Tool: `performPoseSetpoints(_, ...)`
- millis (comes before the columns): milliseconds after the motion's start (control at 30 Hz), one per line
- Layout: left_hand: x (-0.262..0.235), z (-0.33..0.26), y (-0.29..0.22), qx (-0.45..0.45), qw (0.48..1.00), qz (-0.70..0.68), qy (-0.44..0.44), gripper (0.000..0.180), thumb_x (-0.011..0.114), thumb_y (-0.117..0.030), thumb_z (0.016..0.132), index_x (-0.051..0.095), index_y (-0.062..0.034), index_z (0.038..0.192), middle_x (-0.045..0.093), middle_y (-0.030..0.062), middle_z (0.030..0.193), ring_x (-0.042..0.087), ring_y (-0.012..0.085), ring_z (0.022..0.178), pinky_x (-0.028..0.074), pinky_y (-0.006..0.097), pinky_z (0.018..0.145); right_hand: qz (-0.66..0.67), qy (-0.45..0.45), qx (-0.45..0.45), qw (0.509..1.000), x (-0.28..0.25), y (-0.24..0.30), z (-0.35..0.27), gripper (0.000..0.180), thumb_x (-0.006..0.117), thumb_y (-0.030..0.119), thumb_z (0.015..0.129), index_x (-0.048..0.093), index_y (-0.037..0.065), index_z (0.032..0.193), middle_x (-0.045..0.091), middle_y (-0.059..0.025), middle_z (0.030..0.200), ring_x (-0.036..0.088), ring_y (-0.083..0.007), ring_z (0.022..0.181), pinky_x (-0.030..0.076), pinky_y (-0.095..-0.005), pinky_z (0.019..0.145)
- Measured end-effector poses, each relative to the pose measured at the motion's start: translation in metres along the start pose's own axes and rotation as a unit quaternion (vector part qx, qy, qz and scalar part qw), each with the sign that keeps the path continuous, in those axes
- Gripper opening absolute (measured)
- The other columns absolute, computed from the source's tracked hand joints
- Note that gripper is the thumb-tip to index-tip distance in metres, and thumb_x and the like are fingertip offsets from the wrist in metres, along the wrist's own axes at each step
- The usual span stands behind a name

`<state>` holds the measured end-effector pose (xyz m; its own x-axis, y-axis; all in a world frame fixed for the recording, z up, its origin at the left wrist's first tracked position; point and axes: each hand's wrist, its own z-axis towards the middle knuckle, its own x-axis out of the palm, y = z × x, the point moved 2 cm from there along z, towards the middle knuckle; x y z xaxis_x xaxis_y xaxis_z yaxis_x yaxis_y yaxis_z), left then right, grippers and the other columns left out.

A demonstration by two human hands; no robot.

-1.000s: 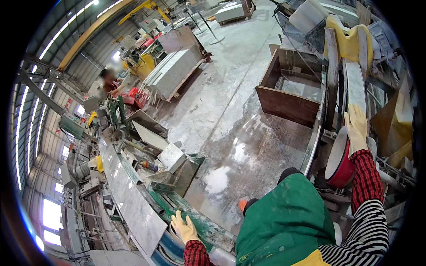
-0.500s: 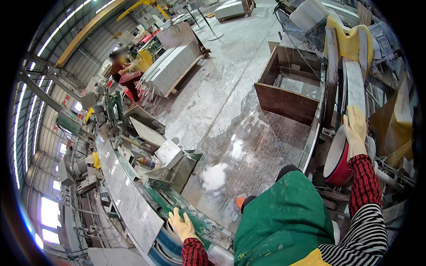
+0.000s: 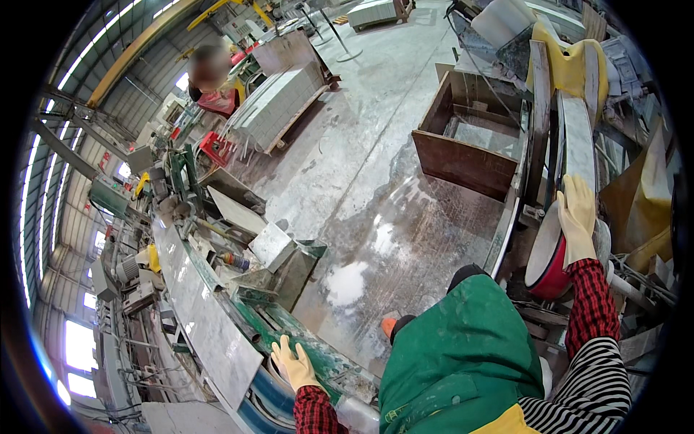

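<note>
My left hand [image 3: 294, 367], in a cream rubber glove, has its fingers spread and rests at the green metal frame [image 3: 278, 325] of a machine. Beside it runs a long polished grey stone slab [image 3: 210, 333], whose near end stops close to that hand. On the right, my right hand [image 3: 577, 217], gloved the same way, lies flat with fingers stretched over the near end of a narrow pale stone strip [image 3: 577, 130]. Under the right hand is a round drum with a red side [image 3: 551, 269]. Neither hand grips anything that I can see.
An open brown wooden box [image 3: 463, 168] stands ahead on the right. Stacked stone strips [image 3: 278, 108] lie on a pallet farther off, with another person [image 3: 213, 94] beside them. White puddles [image 3: 347, 283] mark the floor. A yellow cover [image 3: 567, 61] drapes over wooden posts.
The other person has risen from a bent position by the stacked strips. My hands have hardly moved; the view has shifted slightly.
</note>
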<state>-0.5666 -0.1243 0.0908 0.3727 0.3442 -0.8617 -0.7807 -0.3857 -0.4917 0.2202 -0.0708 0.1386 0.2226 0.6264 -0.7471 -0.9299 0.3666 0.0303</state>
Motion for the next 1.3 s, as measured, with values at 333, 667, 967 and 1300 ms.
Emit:
performPoseSetpoints(333, 0.000, -0.003, -0.005, 0.022, 0.999, 0.004, -0.040, 0.046, 0.070, -0.002, 0.103, 0.064, -0.0117, 0.148, 0.043, 0.0237, 0.173, 0.038, 0.0403, 0.160, 0.040, 0.047, 0.125, 0.011, -0.011, -0.003, 1.000, -0.009, 0.009, -0.007, 0.049, 0.078, 0.016, 0.094, 0.067, 0.004, 0.140, 0.067, -0.0205, 0.144, 0.061, -0.0413, 0.131, 0.047, -0.0511, 0.114)
performPoseSetpoints(667, 0.007, 0.001, 0.003, 0.018, 0.998, -0.030, -0.045, 0.046, 0.070, 0.002, 0.102, 0.064, -0.0091, 0.147, 0.042, 0.0237, 0.173, 0.038, 0.0382, 0.160, 0.045, 0.044, 0.123, 0.021, 0.000, -0.008, 1.000, -0.019, 0.018, -0.014, 0.049, 0.078, 0.014, 0.093, 0.067, 0.005, 0.140, 0.066, -0.0209, 0.145, 0.060, -0.0423, 0.130, 0.047, -0.0516, 0.113)
performPoseSetpoints(967, 0.003, -0.001, 0.001, -0.012, 0.998, -0.061, -0.006, 0.048, 0.070, -0.013, 0.108, 0.061, -0.0157, 0.154, 0.037, 0.0209, 0.178, 0.032, 0.0390, 0.165, 0.029, 0.047, 0.133, 0.021, 0.009, -0.011, 1.000, -0.033, 0.031, -0.020, 0.056, 0.083, 0.012, 0.087, 0.067, 0.004, 0.140, 0.065, -0.0219, 0.146, 0.058, -0.0427, 0.137, 0.045, -0.0518, 0.118)
performPoseSetpoints(1300, 0.003, 0.002, 0.007, -0.004, 1.000, -0.004, -0.001, 0.047, 0.070, -0.011, 0.107, 0.062, -0.0138, 0.153, 0.036, 0.0204, 0.179, 0.029, 0.0388, 0.166, 0.029, 0.047, 0.133, 0.016, 0.066, 0.010, 0.998, -0.043, 0.040, -0.029, 0.063, 0.085, 0.018, 0.089, 0.065, 0.005, 0.148, 0.063, -0.0238, 0.153, 0.055, -0.0438, 0.144, 0.042, -0.0518, 0.124)
